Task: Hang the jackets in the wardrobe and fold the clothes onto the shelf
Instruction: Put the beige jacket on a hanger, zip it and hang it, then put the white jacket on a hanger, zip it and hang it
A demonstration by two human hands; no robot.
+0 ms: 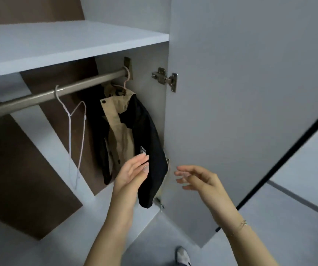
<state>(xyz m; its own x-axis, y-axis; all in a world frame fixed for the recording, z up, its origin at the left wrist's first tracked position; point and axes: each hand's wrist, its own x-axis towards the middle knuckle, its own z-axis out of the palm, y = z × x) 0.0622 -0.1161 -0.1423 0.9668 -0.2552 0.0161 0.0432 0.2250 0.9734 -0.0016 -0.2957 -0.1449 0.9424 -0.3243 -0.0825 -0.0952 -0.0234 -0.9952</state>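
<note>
An empty white wire hanger (77, 131) is hanging up and to the left of the left hand (133, 171), while a metal hinge (165, 78) is sitting high above the right hand (198, 179). A second hinge (159, 202) is showing just below, between both hands, and a pale shoe (183, 255) is standing on the grey floor (288, 227) well beneath them.

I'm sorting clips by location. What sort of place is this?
Most likely a bedroom or dressing area, seen at an open built-in wardrobe: a hanging rail, a jacket on a hanger, an empty hanger and a shelf above.
</note>
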